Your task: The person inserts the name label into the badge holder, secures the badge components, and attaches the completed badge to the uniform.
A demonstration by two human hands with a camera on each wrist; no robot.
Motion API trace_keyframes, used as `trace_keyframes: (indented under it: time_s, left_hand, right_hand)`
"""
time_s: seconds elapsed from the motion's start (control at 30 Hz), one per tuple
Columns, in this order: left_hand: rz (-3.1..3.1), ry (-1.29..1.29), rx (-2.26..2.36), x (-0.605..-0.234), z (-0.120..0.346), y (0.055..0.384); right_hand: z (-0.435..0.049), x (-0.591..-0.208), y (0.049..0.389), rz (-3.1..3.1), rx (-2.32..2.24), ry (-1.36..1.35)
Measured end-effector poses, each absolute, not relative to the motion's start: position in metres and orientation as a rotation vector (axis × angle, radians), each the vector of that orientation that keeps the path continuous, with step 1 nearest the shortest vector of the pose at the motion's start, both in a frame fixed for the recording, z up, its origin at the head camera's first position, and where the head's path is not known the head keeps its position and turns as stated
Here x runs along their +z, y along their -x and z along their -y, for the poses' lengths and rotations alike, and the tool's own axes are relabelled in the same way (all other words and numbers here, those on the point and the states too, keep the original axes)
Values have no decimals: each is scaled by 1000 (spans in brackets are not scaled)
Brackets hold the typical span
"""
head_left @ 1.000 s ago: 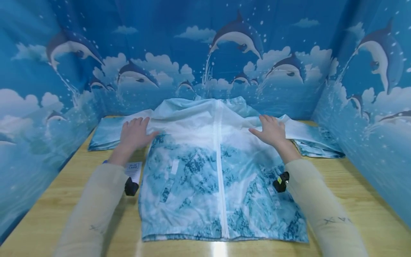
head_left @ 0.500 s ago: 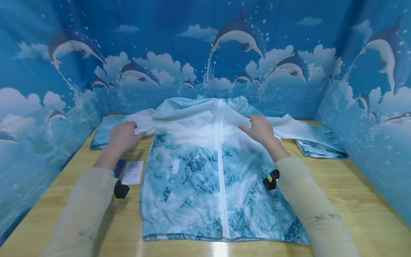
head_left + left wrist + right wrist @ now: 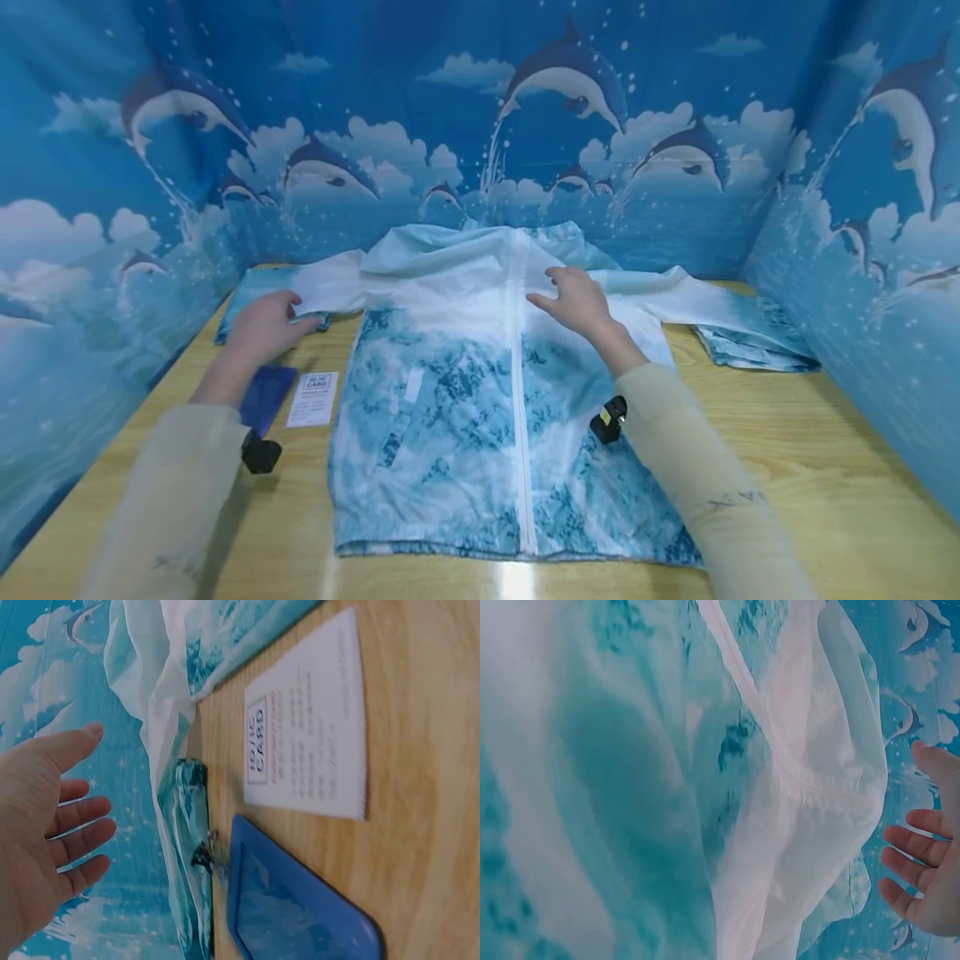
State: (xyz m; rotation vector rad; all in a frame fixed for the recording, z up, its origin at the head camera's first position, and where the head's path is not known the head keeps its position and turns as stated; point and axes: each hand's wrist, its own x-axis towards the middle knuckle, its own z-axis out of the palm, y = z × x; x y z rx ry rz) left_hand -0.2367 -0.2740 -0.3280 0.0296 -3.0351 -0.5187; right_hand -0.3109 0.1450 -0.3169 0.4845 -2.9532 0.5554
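Observation:
A blue and white zip jacket (image 3: 442, 400) lies spread on the table, hood at the back, zip closed down the middle, sleeves out to both sides. My left hand (image 3: 262, 325) hovers at the left sleeve (image 3: 333, 279) with loosely bent fingers and nothing in them; the left wrist view shows them apart from the cloth. Over the jacket's chest, right of the zip, my right hand (image 3: 573, 302) has its fingers relaxed and holds nothing. Below the left hand lie a blue card holder (image 3: 300, 907) and a white printed card (image 3: 307, 727).
The wooden table (image 3: 810, 467) is walled on three sides by a dolphin-print curtain (image 3: 420, 100). The right sleeve's end (image 3: 757, 337) lies in folds near the right wall. A small clip (image 3: 206, 855) sits at the card holder's top.
Both hands have drifted left, the left one off the jacket's side and the right one toward the zip. The card holder and printed card have come into fuller view. The jacket lies as before.

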Motion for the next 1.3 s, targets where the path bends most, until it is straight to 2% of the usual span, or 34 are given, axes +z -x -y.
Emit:
trace_keyframes:
  time_s: [0.4, 1.03, 1.3]
  left_hand:
    - [3081, -123, -640, -336, 301, 216]
    - [3138, 1, -784, -350, 333, 198]
    - [3215, -57, -791, -355, 342, 192]
  right_hand:
    - [-112, -327, 306, 2896, 651, -677]
    - [-81, -340, 296, 2832, 978, -978]
    - [-68, -343, 294, 2814, 1027, -1043]
